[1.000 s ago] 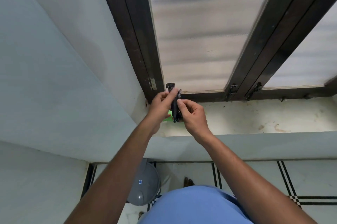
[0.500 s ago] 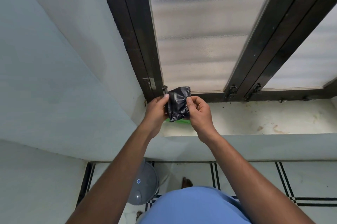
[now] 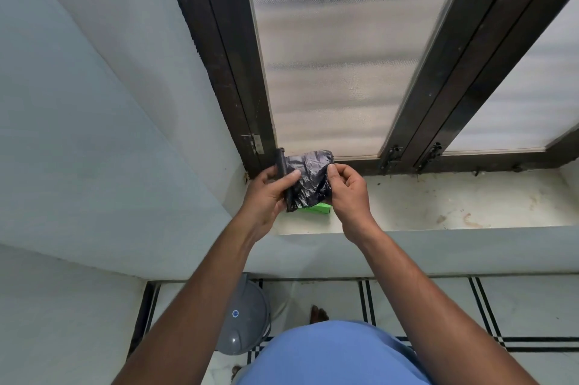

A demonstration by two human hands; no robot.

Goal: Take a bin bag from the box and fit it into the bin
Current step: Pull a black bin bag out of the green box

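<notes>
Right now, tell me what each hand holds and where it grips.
The left hand pinches the roll of black bin bags around its middle; the right hand pinches the loose bag's free edge.

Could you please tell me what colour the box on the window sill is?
Bright green; the box shows only in the head view, partly hidden behind the black bag.

Your left hand point(image 3: 266, 196) sits at about 11 o'clock, thumb pressed flat across what it grips. Your right hand point(image 3: 349, 193) is at 12 o'clock, fingertips pinching. Both forearms reach forward, converging.
</notes>
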